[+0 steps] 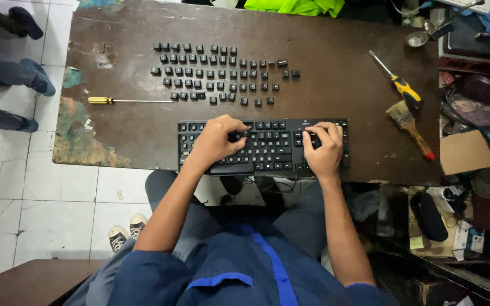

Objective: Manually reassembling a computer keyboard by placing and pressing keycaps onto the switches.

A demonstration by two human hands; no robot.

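Note:
A black keyboard (270,148) lies at the near edge of a worn brown table (336,85). My left hand (216,141) rests on its left half, fingers curled, thumb and forefinger pinching at a key near the middle. My right hand (324,150) presses on the right part of the keyboard, fingers bent over the keys. Several loose black keycaps (216,73) are laid out in rows on the table beyond the keyboard. Whether either hand holds a keycap is hidden by the fingers.
A yellow-handled screwdriver (129,101) lies left of the keycaps. Another screwdriver (398,82) and a paintbrush (409,122) lie at the right. Other people's legs and shoes (26,76) stand at the left on the tiled floor. Clutter fills the right side.

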